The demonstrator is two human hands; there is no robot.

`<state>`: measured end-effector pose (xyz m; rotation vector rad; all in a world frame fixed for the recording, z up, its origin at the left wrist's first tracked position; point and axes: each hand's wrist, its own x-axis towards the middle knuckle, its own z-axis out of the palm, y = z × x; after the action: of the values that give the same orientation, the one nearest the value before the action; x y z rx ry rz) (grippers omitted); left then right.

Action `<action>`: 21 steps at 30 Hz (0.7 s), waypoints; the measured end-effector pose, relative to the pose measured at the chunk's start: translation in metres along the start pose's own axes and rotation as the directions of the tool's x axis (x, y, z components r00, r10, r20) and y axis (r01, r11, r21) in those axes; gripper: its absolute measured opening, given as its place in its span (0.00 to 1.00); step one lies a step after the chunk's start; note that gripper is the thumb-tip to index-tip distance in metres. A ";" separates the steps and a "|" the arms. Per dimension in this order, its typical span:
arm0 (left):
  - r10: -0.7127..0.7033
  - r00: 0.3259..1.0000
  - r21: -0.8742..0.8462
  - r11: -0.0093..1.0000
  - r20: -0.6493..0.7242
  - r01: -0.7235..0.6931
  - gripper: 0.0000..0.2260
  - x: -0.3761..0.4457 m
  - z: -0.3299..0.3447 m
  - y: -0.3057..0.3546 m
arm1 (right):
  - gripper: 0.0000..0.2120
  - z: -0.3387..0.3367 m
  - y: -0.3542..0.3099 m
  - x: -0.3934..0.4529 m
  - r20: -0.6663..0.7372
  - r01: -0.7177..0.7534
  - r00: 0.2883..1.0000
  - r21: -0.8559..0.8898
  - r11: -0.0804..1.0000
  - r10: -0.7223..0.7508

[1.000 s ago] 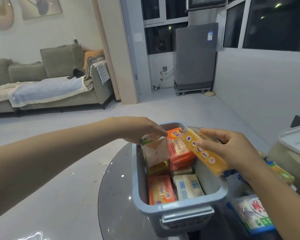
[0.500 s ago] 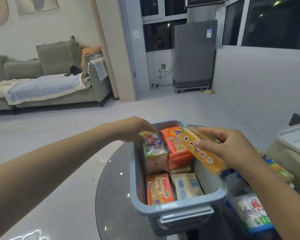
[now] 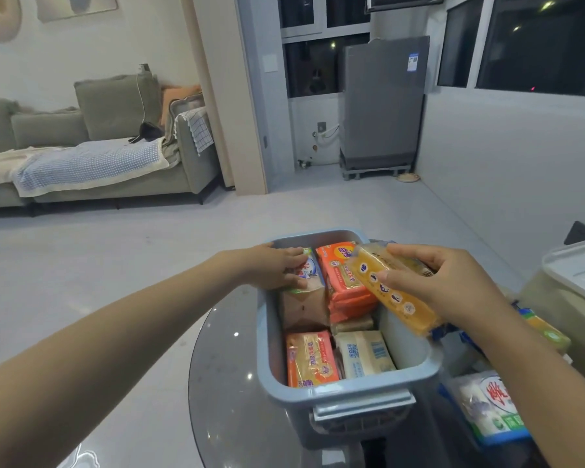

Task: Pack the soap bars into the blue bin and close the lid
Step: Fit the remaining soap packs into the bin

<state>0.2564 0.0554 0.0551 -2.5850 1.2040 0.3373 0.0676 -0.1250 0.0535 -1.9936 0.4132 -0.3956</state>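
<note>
Two bars lie flat at near end of our blue bin (image 3: pixel 345 393) on glass table (image 3: pixel 223 383): orange bar (image 3: pixel 309 359), cream bar (image 3: pixel 365 354). Farther, our right hand (image 3: pixel 450 285) pinches yellow soap bar (image 3: pixel 394 292) over right rim. Our left hand (image 3: pixel 274 270) grips upright wrapped bar (image 3: pixel 306 298) at far left.

The bin (image 3: pixel 347 395) sits on the table (image 3: pixel 230 383), soap bars (image 3: pixel 365 354) inside (more bars (image 3: pixel 490 410) lie right).
</note>
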 end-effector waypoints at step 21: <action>0.031 0.998 -0.989 0.138 0.048 0.044 0.04 -0.033 0.004 0.037 | 0.15 0.025 -0.009 -0.011 0.102 0.093 0.991 -0.064 0.994 -0.086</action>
<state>0.2063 0.0572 0.0565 -3.5510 1.0726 1.8019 0.0703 -0.0968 0.0495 -2.0942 0.2790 -0.3410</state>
